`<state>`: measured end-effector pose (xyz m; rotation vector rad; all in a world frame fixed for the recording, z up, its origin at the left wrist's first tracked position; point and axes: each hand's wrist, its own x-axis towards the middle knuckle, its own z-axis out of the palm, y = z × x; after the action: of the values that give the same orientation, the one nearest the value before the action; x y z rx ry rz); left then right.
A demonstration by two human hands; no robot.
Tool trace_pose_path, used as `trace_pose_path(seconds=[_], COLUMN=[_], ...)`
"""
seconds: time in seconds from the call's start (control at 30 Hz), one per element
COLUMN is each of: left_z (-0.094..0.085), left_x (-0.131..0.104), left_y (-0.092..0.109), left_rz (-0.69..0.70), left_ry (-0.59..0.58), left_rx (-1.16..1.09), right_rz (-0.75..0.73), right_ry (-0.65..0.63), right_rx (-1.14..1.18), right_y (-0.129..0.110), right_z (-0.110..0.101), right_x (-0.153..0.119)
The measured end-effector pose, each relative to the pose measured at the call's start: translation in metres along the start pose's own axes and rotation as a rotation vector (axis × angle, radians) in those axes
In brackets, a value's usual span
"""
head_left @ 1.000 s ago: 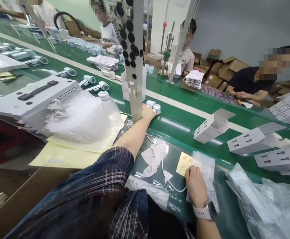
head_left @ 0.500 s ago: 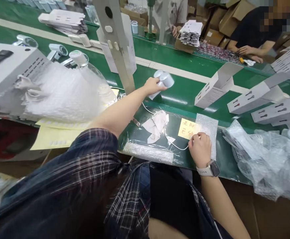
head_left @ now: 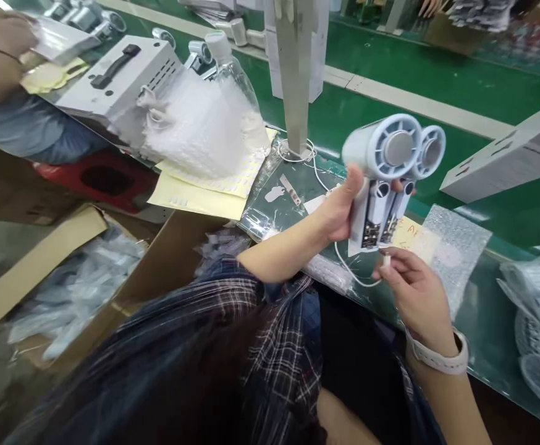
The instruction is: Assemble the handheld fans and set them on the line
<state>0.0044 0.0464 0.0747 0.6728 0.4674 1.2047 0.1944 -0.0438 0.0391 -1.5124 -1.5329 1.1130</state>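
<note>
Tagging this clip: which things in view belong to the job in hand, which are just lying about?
Likely in the job:
two light-blue fans, in the left hand
white cable plug, in the right hand

Probably just lying about:
clear bottle
black-handled white case
yellow sheets
open cardboard box

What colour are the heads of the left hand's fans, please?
The fan heads are pale blue with grey centres, in the head view.

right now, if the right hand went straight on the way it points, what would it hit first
Probably the lower ends of the fan handles held in the left hand; the right hand's white plug points up towards them. Depth is unclear.
</note>
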Motion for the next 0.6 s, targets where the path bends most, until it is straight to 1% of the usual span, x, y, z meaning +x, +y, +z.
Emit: trace_pose_path(seconds=[0.03,0.07,0.13,0.2,0.27,0.37,0.5,0.53,0.6], left_z=[0.003,0.005,0.005,0.003,-0.001,-0.007,-0.014,-0.015,-0.017], left_x=[0.003,0.006,0.007,0.006,0.004,0.002,0.000,0.000,0.000], left_y=[-0.003,-0.005,-0.008,-0.010,-0.010,-0.009,-0.003,-0.001,0.001], left_rz=[-0.036,-0.064,-0.096,-0.109,-0.101,-0.100,-0.096,-0.091,-0.092], left_ry=[-0.007,-0.016,-0.040,-0.064,-0.048,-0.009,-0.049,-0.063,-0.083], left_rx=[-0.024,-0.046,-0.093,-0.146,-0.194,-0.237,-0.286,-0.292,-0.294], right_rz=[0.044,0.061,0.036,-0.024,-0.081,-0.119,-0.146,-0.146,-0.131], right_ry=[-0.077,-0.111,-0.076,-0.056,-0.101,-0.176,-0.237,-0.239,-0.198], right_rx=[0.114,0.158,0.157,0.157,0.166,0.131,0.093,0.085,0.093], right_y=[-0.004,-0.009,-0.016,-0.023,-0.029,-0.037,-0.038,-0.036,-0.031], right_z=[0.002,0.005,0.013,0.020,0.025,0.030,0.034,0.036,0.041], right_x=[-0.004,-0.007,-0.010,-0.009,-0.007,-0.002,0.001,0.001,-0.001])
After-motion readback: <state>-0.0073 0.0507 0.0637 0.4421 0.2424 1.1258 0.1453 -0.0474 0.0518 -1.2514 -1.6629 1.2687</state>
